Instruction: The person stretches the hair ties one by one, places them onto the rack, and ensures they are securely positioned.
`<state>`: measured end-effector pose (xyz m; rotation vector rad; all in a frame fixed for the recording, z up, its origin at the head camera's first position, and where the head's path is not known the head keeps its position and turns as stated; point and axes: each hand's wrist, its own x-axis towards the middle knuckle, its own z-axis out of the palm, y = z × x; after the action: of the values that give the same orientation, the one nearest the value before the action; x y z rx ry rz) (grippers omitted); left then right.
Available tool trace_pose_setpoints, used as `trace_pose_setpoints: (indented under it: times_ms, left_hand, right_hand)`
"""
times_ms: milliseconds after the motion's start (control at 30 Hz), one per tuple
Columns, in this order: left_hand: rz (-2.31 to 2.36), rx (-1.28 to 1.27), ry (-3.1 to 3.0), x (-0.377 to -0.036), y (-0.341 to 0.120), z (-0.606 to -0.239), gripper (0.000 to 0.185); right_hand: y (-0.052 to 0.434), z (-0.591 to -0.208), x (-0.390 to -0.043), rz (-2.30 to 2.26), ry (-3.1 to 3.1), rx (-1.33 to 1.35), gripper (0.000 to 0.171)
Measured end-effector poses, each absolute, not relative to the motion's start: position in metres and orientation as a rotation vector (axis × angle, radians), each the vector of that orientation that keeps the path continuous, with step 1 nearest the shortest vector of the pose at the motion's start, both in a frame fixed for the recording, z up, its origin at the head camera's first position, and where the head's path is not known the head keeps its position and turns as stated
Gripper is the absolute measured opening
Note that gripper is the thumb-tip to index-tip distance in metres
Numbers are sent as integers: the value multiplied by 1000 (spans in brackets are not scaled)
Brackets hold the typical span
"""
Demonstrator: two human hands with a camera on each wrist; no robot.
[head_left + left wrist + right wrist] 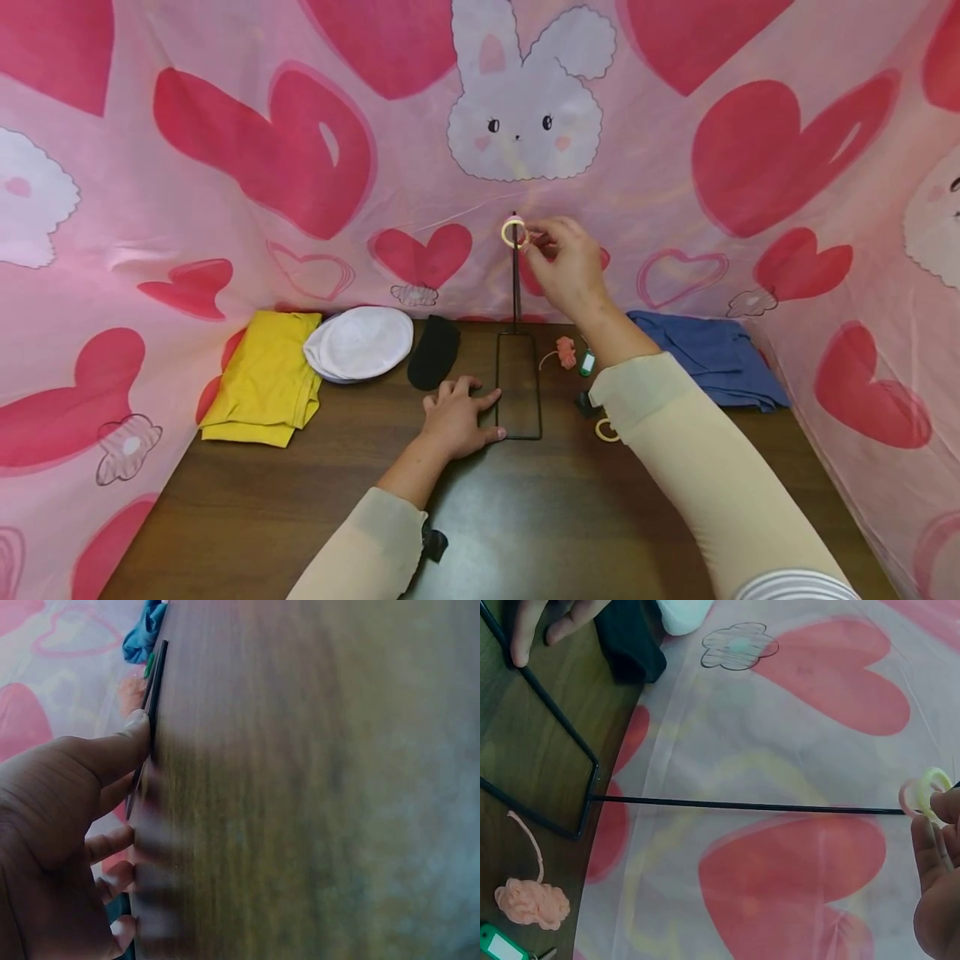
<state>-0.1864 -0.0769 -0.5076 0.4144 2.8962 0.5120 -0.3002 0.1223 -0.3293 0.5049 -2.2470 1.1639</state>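
Observation:
A thin black wire stand [517, 437] has a rectangular base on the table and an upright post. My right hand [567, 265] pinches a pale yellow ring [504, 236] at the top of this post. In the right wrist view the ring [939, 774] overlaps the rod's end, with a pinkish loop beside it. My left hand [455, 421] rests at the base's left side, thumb and index finger spread and touching the wire. In the left wrist view that thumb [135, 724] presses on the black wire, and the other fingers lie by the tabletop.
Left of the stand lie a folded yellow cloth [266, 379], a white hat [360, 343] and a black fabric item [434, 352]. On its right are a coral scrunchie [566, 352], a green key tag [587, 363], another yellow ring [600, 429] and a folded blue cloth [712, 362]. Heart-printed sheets enclose the table.

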Motion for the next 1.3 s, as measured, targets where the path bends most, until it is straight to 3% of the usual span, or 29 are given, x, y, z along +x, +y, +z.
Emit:
trace_pose_setpoints:
  times_ms: [833,1300]
  left_hand:
    - [527,385,2899,-185,-75,-507,71]
    - [520,388,2894,-183,-73,-503,71]
  right_hand:
    - [169,-368,-254,1098,-2204,775,27]
    - [210,-406,-229,1051,-2326,743,37]
